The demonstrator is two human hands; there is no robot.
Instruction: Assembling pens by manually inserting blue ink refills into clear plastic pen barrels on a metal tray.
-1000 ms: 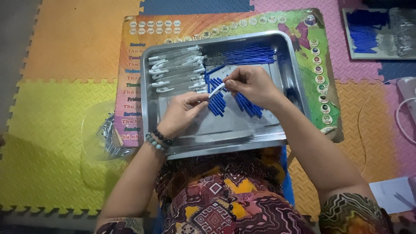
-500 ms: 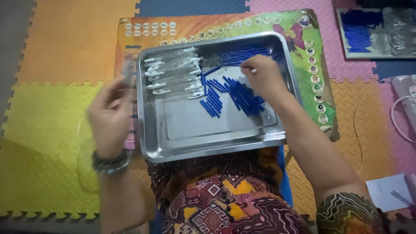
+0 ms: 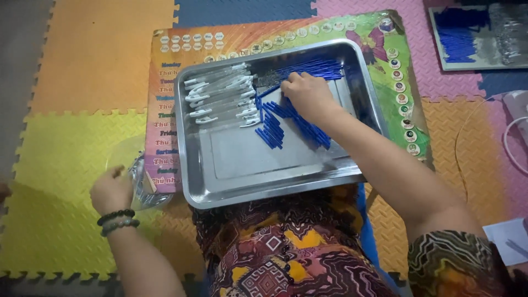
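Nearest, L hand (image 3: 111, 191), fingers curled, sits at a crinkly clear plastic bag (image 3: 144, 184) on the yellow foam mat (image 3: 55, 165); grip on it unclear. Further out, shiny steel rectangular tray (image 3: 242, 184) holds thin blue plastic sticks (image 3: 275, 124), heaped mid-tray beside clear capped tubes (image 3: 223, 99). R hand (image 3: 308, 93), fingers bent, presses onto the blue pile; whether it's pinching one can't be told.

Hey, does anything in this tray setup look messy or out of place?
Mostly tidy. The blue pen pieces under the right hand lie fanned and crisscrossed, unlike the neat clear tubes beside them in the metal tray.
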